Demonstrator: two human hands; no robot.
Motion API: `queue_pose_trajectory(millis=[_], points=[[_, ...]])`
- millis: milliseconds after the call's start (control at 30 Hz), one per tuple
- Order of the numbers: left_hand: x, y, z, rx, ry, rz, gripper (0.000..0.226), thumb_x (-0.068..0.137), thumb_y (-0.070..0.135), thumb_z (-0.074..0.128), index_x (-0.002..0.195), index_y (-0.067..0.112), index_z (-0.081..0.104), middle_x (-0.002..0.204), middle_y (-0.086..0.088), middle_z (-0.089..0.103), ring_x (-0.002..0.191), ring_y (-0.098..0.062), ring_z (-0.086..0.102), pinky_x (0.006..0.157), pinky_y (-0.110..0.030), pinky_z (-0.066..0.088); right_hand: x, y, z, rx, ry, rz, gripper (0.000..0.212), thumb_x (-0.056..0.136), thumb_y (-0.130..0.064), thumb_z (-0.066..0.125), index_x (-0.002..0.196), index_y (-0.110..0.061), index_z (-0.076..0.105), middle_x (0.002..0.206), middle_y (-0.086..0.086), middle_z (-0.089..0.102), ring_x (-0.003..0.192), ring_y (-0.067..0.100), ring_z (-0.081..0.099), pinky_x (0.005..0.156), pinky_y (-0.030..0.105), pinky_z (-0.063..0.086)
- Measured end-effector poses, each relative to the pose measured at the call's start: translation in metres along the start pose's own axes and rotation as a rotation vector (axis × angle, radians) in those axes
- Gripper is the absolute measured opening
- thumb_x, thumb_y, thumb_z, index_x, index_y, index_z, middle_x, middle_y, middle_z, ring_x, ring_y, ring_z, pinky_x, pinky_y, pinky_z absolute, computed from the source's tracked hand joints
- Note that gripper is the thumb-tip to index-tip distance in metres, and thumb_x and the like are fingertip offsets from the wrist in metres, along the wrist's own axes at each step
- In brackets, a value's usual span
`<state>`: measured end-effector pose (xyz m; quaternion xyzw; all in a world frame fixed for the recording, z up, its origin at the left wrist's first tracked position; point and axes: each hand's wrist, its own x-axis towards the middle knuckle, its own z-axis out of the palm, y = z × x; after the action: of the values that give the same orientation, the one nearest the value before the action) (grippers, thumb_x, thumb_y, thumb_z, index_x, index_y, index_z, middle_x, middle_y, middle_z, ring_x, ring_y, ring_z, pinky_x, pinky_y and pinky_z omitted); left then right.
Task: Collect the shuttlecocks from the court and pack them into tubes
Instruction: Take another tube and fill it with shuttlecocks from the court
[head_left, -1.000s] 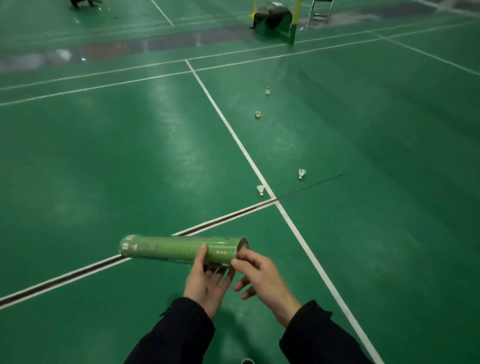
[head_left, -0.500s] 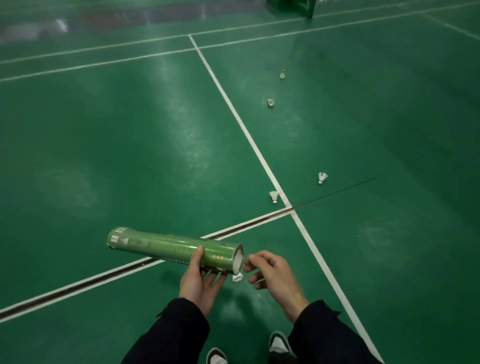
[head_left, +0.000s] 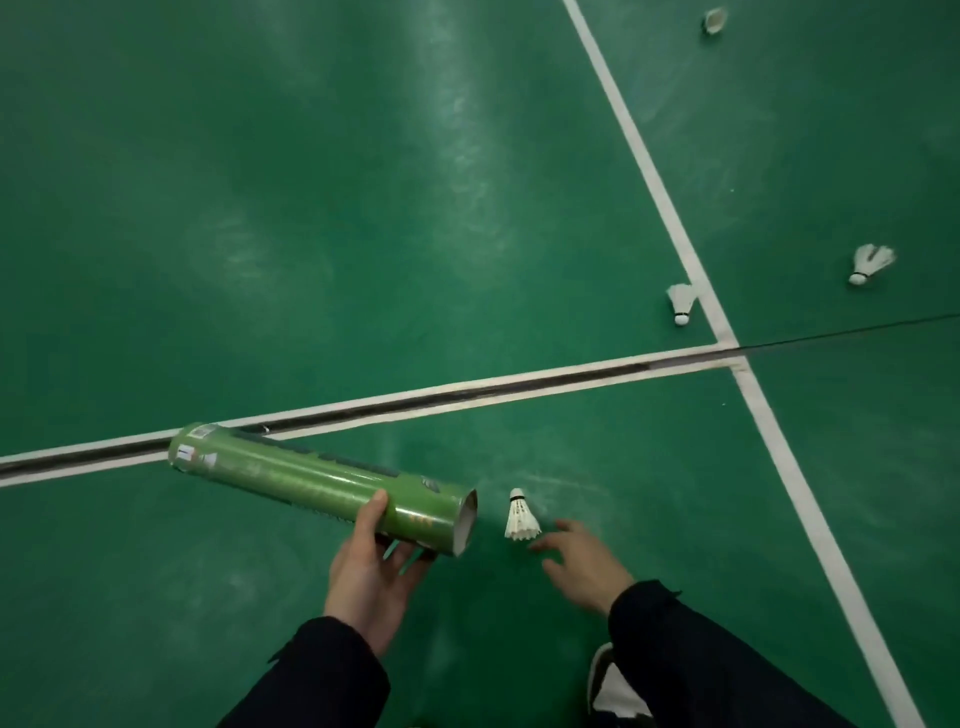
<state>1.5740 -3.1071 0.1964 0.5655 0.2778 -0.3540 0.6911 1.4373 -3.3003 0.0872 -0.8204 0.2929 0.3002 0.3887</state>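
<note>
My left hand (head_left: 375, 569) grips a green shuttlecock tube (head_left: 322, 486) near its open right end, holding it roughly level above the floor. A white shuttlecock (head_left: 520, 518) stands just right of the tube's mouth, cork up, feathers down. My right hand (head_left: 584, 564) hovers beside it with fingers spread and loose, fingertips just short of the feathers, holding nothing. More shuttlecocks lie farther off: one (head_left: 681, 303) left of the white line, one (head_left: 870, 263) to the right, and one (head_left: 715, 21) at the top edge.
Green court floor with white lines (head_left: 649, 171) and a dark seam (head_left: 467, 397) crossing from left to right. My shoe (head_left: 613, 691) shows at the bottom right, under the right sleeve.
The view has dropped closer to the floor. A shuttlecock that was at the tube's mouth between my hands now stands apart from the tube, and my right hand has opened beside it.
</note>
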Motion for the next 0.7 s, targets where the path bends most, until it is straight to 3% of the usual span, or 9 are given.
queue_pose_trajectory(millis=[167,233,300,400,467,500,567,633,700], points=[[0.064,-0.021,-0.013,-0.020,-0.053,0.038,0.046,0.096,0.037,0.063,0.133,0.010,0.059,0.111,-0.010,0.078,0.099,-0.023,0.077,0.076,-0.037,0.064,0.081,0.020,0.045,-0.393,-0.031,-0.075,0.070,0.092,0.003,0.041,0.149,-0.037,0.049,0.172,0.005,-0.002,0.137,0.036,0.045,0.116,0.044,0.040],[0.078,-0.022,-0.012,-0.012,-0.072,0.052,0.046,0.096,0.037,0.063,0.132,0.009,0.059,0.107,-0.008,0.079,0.097,-0.022,0.077,0.073,-0.036,0.064,0.103,0.024,0.056,-0.492,0.004,-0.157,0.066,0.093,0.005,0.042,0.148,-0.032,0.049,0.172,0.004,0.004,0.124,0.035,0.054,0.103,0.047,0.049],[0.085,-0.021,-0.008,-0.009,-0.078,0.061,0.048,0.094,0.037,0.064,0.132,0.009,0.058,0.105,-0.007,0.080,0.095,-0.021,0.078,0.072,-0.036,0.064,0.115,0.027,0.060,-0.524,0.128,-0.239,0.051,0.096,0.004,0.042,0.141,-0.020,0.051,0.163,0.004,0.029,0.105,0.032,0.063,0.083,0.046,0.056],[0.086,-0.014,-0.004,-0.026,-0.101,0.059,0.050,0.095,0.038,0.064,0.136,0.009,0.057,0.107,-0.009,0.079,0.094,-0.022,0.078,0.072,-0.036,0.063,0.122,0.027,0.052,-0.500,0.385,-0.327,0.027,0.089,-0.006,0.070,0.113,-0.017,0.065,0.116,-0.001,0.066,0.071,0.016,0.061,0.055,0.029,0.052],[0.081,-0.007,-0.001,-0.044,-0.122,0.059,0.051,0.096,0.038,0.063,0.137,0.009,0.056,0.109,-0.010,0.079,0.098,-0.024,0.077,0.073,-0.037,0.063,0.118,0.026,0.037,-0.400,0.568,-0.312,0.032,0.065,-0.010,0.092,0.081,-0.019,0.066,0.071,-0.006,0.062,0.049,0.010,0.040,0.040,0.017,0.025],[0.078,-0.003,0.000,-0.044,-0.131,0.058,0.051,0.096,0.038,0.064,0.137,0.009,0.056,0.111,-0.010,0.078,0.100,-0.024,0.077,0.075,-0.038,0.063,0.114,0.026,0.030,-0.301,0.590,-0.253,0.030,0.067,-0.012,0.091,0.080,-0.020,0.065,0.068,-0.006,0.061,0.049,0.010,0.037,0.043,0.017,0.020],[0.070,0.001,0.001,-0.046,-0.142,0.059,0.053,0.093,0.038,0.065,0.136,0.009,0.057,0.112,-0.010,0.078,0.102,-0.025,0.076,0.077,-0.038,0.063,0.104,0.025,0.020,-0.172,0.572,-0.151,0.020,0.089,-0.023,0.075,0.106,-0.021,0.065,0.098,-0.004,0.066,0.065,0.010,0.051,0.054,0.019,0.033],[0.065,0.003,0.000,-0.057,-0.164,0.057,0.052,0.093,0.038,0.065,0.136,0.009,0.057,0.113,-0.010,0.078,0.103,-0.025,0.076,0.077,-0.039,0.063,0.097,0.028,0.024,-0.198,0.489,-0.142,0.045,0.098,-0.029,0.063,0.140,-0.026,0.050,0.137,-0.002,0.054,0.096,0.010,0.060,0.072,0.018,0.046],[0.067,0.004,0.001,-0.067,-0.183,0.059,0.052,0.094,0.038,0.065,0.136,0.009,0.058,0.113,-0.009,0.078,0.102,-0.024,0.076,0.076,-0.038,0.063,0.101,0.026,0.029,-0.270,0.361,-0.179,0.071,0.097,-0.018,0.059,0.157,-0.036,0.026,0.164,0.002,0.026,0.128,0.018,0.052,0.095,0.026,0.052]])
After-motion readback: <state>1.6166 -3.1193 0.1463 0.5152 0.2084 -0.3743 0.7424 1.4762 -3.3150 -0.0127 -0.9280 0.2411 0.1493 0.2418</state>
